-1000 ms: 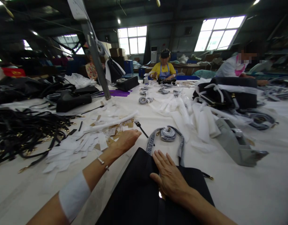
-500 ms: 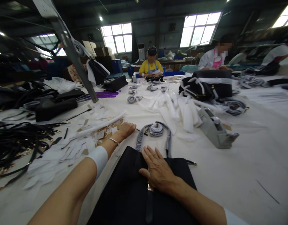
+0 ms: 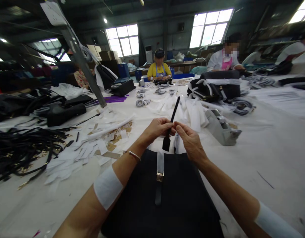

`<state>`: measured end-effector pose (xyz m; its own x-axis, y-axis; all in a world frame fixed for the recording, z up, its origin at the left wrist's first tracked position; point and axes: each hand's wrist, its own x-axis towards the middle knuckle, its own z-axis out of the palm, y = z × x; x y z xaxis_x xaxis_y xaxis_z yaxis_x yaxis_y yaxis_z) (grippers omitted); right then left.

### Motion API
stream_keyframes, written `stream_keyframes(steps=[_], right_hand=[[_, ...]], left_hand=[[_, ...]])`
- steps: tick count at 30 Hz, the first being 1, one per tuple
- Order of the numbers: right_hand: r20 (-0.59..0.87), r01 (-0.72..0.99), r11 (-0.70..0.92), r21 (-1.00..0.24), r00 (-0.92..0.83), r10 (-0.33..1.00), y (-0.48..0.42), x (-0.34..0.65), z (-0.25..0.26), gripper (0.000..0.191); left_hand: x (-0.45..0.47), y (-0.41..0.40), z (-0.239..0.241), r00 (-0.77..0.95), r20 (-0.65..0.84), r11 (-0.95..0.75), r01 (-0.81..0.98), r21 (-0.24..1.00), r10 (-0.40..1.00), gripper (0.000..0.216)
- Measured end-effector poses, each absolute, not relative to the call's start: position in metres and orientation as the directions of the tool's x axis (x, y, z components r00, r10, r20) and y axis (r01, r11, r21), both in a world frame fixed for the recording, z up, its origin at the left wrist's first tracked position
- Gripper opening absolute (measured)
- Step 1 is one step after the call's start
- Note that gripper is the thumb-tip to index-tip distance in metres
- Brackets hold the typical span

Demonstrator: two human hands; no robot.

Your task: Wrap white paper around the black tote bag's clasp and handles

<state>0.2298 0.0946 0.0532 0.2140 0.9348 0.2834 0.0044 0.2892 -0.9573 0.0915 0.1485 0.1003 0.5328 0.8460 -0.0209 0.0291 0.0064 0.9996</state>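
Pinched in my left hand (image 3: 160, 128) is a narrow black strap (image 3: 175, 109) with a wider, pointed lower end, held upright above the bag. My right hand (image 3: 191, 138) is closed in a pinch, its fingertips beside the strap and close to my left fingers. Whatever is between those right fingertips is too small to make out. Below both hands a black bag (image 3: 182, 188) lies on the white table. A gold buckle (image 3: 159, 177) sits on its front strap, whose upper part has a pale wrap. My forearms partly cover the bag's sides.
A grey tape dispenser (image 3: 223, 129) stands to the right, near white foam wrap (image 3: 196, 115). Left lie paper scraps (image 3: 75, 158) and piled black straps (image 3: 25, 148). A metal post (image 3: 85, 62) rises at the back left. Co-workers, including a person in yellow (image 3: 159, 69), sit across the table.
My left hand has come from the paper scraps toward the middle, bringing the black strap. My right hand has lifted off the bag and moved up beside it, fingers now pinched.
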Motion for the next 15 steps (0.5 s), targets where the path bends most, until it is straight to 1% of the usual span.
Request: stream_keyframes(steps=[2,5,7,9,10,11,12,13,15], right_hand=[[0.248,-0.112,0.282,-0.953,0.248,0.936,0.091,0.239,0.058,0.042],[0.144,-0.24,0.211,-0.948,0.266,0.953,0.083,0.251,0.054,0.039],[0.071,-0.309,0.149,-0.939,0.251,0.965,0.08,0.261,0.049,0.039],[-0.008,-0.337,0.061,-0.94,0.2,0.98,0.079,0.276,0.044,0.04],[-0.052,-0.321,0.003,-0.947,0.163,0.985,0.079,0.284,0.042,0.041],[-0.1,-0.284,-0.062,-0.957,0.121,0.988,0.08,0.293,0.041,0.041],[-0.154,-0.229,-0.133,-0.964,0.076,0.985,0.081,0.302,0.039,0.039],[-0.215,-0.163,-0.207,-0.965,0.031,0.976,0.082,0.309,0.038,0.037],[-0.337,-0.021,-0.338,-0.941,-0.033,0.941,0.086,0.321,0.037,0.028]], left_hand=[[0.111,0.136,0.091,0.579,-0.032,0.013,0.036,0.999,0.815,0.025],[0.128,0.124,0.074,0.639,-0.047,-0.025,0.104,0.994,0.767,0.031],[0.13,0.121,0.062,0.653,-0.011,-0.143,0.182,0.973,0.757,0.033],[0.127,0.12,0.047,0.593,0.09,-0.339,0.323,0.883,0.8,0.03],[0.124,0.12,0.039,0.544,0.143,-0.417,0.421,0.806,0.826,0.027],[0.121,0.12,0.031,0.497,0.17,-0.451,0.526,0.721,0.851,0.024],[0.118,0.121,0.024,0.46,0.161,-0.444,0.617,0.649,0.873,0.022],[0.116,0.121,0.016,0.435,0.124,-0.417,0.683,0.6,0.892,0.02],[0.111,0.123,0.003,0.424,0.018,-0.359,0.743,0.565,0.906,0.019]])
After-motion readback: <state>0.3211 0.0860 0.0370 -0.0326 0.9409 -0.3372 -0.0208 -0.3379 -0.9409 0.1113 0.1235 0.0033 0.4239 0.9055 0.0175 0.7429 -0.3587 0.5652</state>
